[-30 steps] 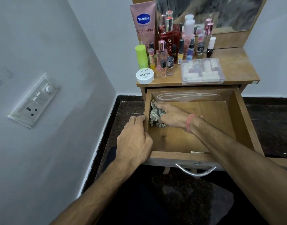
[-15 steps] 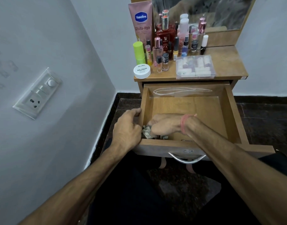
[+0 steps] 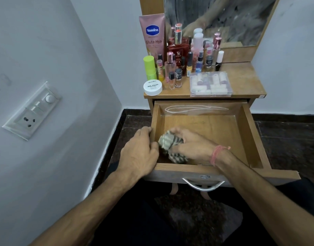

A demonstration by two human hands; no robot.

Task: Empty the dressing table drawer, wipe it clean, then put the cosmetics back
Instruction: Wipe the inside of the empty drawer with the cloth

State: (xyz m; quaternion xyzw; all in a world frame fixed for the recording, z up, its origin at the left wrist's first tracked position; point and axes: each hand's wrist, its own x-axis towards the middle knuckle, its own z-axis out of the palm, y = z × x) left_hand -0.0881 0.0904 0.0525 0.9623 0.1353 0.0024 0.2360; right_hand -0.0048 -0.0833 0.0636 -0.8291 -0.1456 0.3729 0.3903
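The wooden drawer (image 3: 248, 139) stands pulled out of the dressing table, with nothing on its floor but a cloth. My right hand (image 3: 191, 144) presses a crumpled striped cloth (image 3: 170, 146) against the drawer floor near the front left corner. My left hand (image 3: 140, 153) grips the drawer's left wall from outside. The cosmetics stand on the tabletop: a pink Vaseline tube (image 3: 152, 36), a red perfume bottle (image 3: 178, 50), a green bottle (image 3: 150, 68), a white nail polish jar (image 3: 152, 87), several small bottles, and a clear plastic box (image 3: 210, 83).
A mirror (image 3: 223, 18) backs the table. A grey wall with a switch panel (image 3: 31, 109) is close on the left. The floor is dark stone. A metal handle (image 3: 203, 185) hangs on the drawer front, above my dark-clothed legs.
My right hand has dragged the cloth from the back left of the drawer to the front edge, then a little back inward. My left hand stays on the left wall.
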